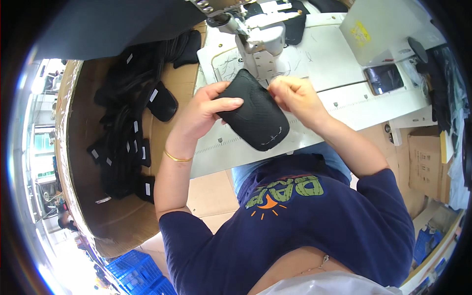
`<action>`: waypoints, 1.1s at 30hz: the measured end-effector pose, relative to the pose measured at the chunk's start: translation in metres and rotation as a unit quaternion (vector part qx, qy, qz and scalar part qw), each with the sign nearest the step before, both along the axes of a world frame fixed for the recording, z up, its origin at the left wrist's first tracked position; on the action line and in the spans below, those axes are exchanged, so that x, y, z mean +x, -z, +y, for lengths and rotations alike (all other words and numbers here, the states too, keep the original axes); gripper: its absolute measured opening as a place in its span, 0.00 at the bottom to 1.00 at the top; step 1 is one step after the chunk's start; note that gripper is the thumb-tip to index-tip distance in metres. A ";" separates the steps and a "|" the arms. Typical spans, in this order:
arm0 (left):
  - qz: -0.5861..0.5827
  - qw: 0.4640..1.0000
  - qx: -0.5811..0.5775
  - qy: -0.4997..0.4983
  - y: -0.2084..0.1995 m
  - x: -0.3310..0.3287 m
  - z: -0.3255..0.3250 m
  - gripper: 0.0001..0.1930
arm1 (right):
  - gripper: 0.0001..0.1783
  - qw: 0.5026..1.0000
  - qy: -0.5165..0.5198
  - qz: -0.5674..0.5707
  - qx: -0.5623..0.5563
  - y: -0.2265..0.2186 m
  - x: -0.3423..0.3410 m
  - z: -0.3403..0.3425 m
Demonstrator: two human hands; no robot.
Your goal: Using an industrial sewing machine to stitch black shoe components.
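Observation:
My left hand (pixel 204 109) grips a black rounded fabric piece (pixel 255 112) by its left side, thumb on top and fingers underneath. Pale stitch marks show near the piece's rounded near end. Against its right upper edge, my right hand (pixel 293 97) is closed in a pinch; whatever its fingertips hold is hidden. The piece is held over the front of a white sewing table (pixel 339 109), just before the sewing machine (pixel 260 42).
On my left, a large cardboard box (pixel 103 231) holds several black pieces (pixel 123 142) with white labels. A phone (pixel 383 79) lies on the table at right. More black fabric (pixel 295 29) sits behind the machine. Blue crates (pixel 135 270) stand at the lower left.

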State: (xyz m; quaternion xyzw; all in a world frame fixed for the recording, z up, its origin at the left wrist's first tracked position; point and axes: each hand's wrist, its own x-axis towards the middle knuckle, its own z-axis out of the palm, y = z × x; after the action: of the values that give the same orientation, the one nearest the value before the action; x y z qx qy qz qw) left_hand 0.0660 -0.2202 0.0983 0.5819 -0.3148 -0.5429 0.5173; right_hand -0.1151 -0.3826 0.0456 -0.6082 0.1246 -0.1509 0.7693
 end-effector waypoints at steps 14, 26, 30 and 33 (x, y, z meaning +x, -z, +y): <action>-0.614 0.623 0.431 -0.221 0.043 0.135 0.049 0.35 | 0.24 0.851 0.179 0.166 -0.466 -0.082 0.012 -0.162; 0.189 0.925 -0.194 -0.267 0.012 -0.041 0.010 0.25 | 0.11 0.969 0.049 -0.033 -0.239 -0.013 0.002 0.012; 0.151 0.931 -0.213 -0.256 0.006 -0.036 -0.005 0.26 | 0.07 0.966 0.061 -0.026 -0.248 -0.029 -0.011 0.014; -0.138 0.927 -0.257 -0.237 -0.025 0.010 -0.025 0.24 | 0.08 0.958 0.074 -0.054 -0.273 -0.046 -0.009 0.005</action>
State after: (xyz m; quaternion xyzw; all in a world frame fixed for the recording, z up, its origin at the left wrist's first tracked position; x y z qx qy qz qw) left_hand 0.0757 -0.2453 0.1234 0.5559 -0.3641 -0.2197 0.7142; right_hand -0.1244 -0.3778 0.0919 -0.7752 0.0812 -0.2684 0.5661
